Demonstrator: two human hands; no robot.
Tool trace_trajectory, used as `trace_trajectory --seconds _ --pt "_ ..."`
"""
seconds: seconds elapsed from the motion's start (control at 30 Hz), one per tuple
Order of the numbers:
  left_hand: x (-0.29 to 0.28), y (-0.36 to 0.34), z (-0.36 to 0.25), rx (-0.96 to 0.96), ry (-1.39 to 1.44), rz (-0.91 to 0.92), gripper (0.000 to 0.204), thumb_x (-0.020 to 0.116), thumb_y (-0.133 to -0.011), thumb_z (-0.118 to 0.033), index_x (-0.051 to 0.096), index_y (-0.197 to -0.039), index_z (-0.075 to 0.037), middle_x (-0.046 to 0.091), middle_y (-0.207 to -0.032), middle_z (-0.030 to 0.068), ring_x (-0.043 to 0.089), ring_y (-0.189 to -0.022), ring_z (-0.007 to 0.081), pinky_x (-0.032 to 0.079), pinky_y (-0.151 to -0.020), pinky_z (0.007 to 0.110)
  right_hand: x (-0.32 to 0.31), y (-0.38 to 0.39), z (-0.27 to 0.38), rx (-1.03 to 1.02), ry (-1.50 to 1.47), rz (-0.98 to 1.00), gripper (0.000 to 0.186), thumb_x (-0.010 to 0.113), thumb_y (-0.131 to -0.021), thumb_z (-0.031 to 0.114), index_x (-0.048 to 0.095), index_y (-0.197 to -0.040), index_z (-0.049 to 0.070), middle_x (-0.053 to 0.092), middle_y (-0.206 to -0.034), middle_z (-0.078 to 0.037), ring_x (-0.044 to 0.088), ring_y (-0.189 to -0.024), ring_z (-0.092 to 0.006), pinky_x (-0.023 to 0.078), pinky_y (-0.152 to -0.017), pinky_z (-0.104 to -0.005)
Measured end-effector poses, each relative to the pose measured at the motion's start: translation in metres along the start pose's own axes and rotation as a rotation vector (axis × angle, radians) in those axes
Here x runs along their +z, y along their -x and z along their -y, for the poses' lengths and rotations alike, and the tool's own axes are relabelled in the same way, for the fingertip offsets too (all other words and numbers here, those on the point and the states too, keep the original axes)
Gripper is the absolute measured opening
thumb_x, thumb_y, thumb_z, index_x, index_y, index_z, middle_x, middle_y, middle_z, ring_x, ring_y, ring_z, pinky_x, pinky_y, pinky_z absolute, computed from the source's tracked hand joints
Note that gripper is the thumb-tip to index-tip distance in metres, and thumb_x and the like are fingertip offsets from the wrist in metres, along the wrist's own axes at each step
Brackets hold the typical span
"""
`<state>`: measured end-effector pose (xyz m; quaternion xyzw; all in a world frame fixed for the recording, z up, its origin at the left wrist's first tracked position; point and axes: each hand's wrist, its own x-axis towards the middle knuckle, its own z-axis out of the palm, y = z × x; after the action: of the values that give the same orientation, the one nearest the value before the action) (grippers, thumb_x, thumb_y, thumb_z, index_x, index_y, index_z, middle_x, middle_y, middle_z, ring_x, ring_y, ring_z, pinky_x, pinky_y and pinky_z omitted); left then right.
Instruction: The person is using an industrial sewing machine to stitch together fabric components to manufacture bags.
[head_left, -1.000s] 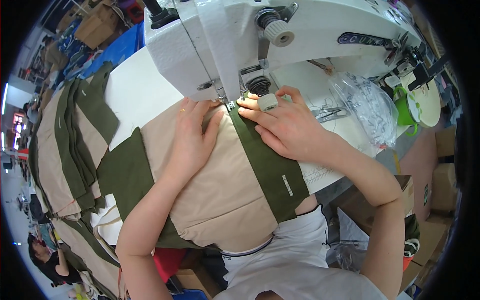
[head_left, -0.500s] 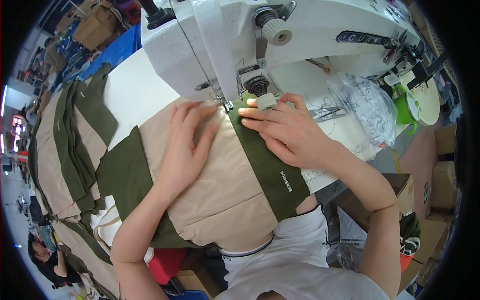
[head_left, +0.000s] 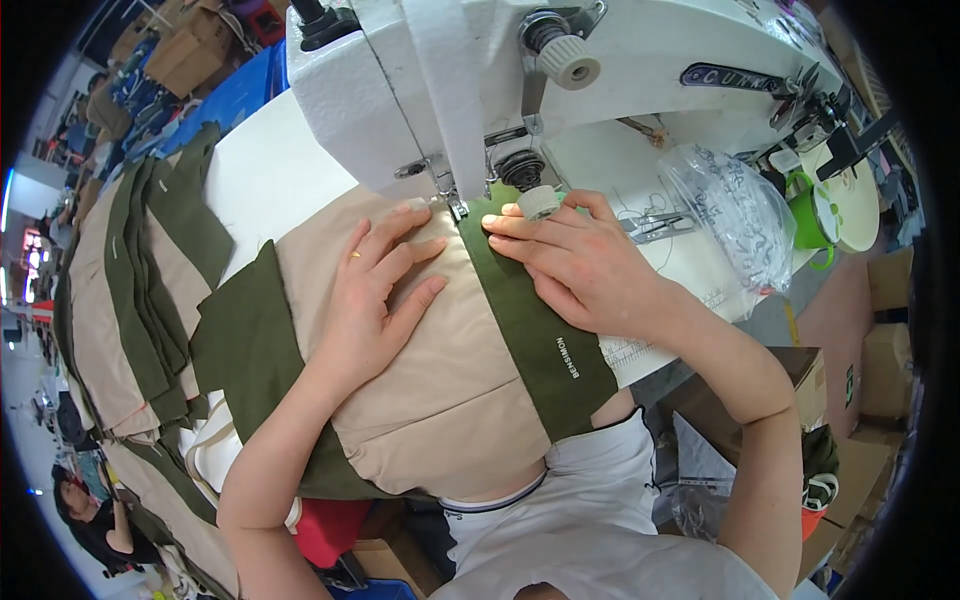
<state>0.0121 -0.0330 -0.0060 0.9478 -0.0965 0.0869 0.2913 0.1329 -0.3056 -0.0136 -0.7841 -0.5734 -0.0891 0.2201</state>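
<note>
A beige and dark green fabric panel (head_left: 440, 360) lies across the white sewing machine table, its near end hanging toward my lap. The seam between the two colours runs up to the presser foot (head_left: 459, 210) of the white sewing machine (head_left: 380, 110). My left hand (head_left: 375, 290) rests on the beige part left of the foot, fingers spread. On the green band (head_left: 535, 350), my right hand (head_left: 580, 255) presses down with fingers stretched forward, right of the foot. A white tension knob (head_left: 540, 203) hides a little of the right fingers.
Green and beige pieces (head_left: 140, 290) are piled at the left. Thread snips (head_left: 660, 226), a clear plastic bag (head_left: 725, 220) and a green mug (head_left: 815, 215) sit on the right. Cardboard boxes (head_left: 885, 370) stand beyond; another person (head_left: 105, 520) is at the far left.
My left fingers have spread further apart and shifted slightly on the beige fabric. My right hand stays almost where it was on the green band.
</note>
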Motion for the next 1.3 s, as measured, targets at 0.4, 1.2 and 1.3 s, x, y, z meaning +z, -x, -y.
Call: trace_trajectory --seconds 0.4,1.2,1.3 --pt "-0.002 -0.010 0.010 0.003 -0.016 -0.022 0.036 0.075 -0.100 -0.015 0.073 -0.135 -0.008 0.060 -0.154 0.0141 0.053 -0.147 0.0334 0.025 -0.132 0.055 0.003 -0.009 -0.006 0.011 -0.009 -0.002 0.048 0.062 -0.099 0.008 0.066 -0.147 0.009 0.076 -0.120 -0.006 0.066 -0.086 -0.0272 0.038 -0.115 -0.0525" --pt "-0.004 -0.025 0.021 -0.001 -0.009 -0.070 0.033 0.075 -0.100 -0.018 0.073 -0.131 -0.005 0.066 -0.116 0.0126 0.063 -0.119 0.0324 0.031 -0.128 0.053 0.010 -0.015 -0.020 -0.005 0.017 0.009 0.060 0.057 -0.103 0.010 0.053 -0.162 0.019 0.060 -0.070 -0.009 0.063 -0.073 -0.0291 0.033 -0.121 -0.0522" --pt "-0.007 -0.026 0.018 -0.031 -0.042 -0.021 0.037 0.074 -0.102 -0.018 0.072 -0.136 -0.007 0.065 -0.139 0.0211 0.056 -0.138 0.0387 0.042 -0.118 0.046 0.010 -0.010 -0.023 -0.006 -0.037 -0.036 0.054 0.057 -0.104 0.009 0.058 -0.157 0.015 0.071 -0.096 -0.010 0.067 -0.087 -0.0290 0.033 -0.121 -0.0512"
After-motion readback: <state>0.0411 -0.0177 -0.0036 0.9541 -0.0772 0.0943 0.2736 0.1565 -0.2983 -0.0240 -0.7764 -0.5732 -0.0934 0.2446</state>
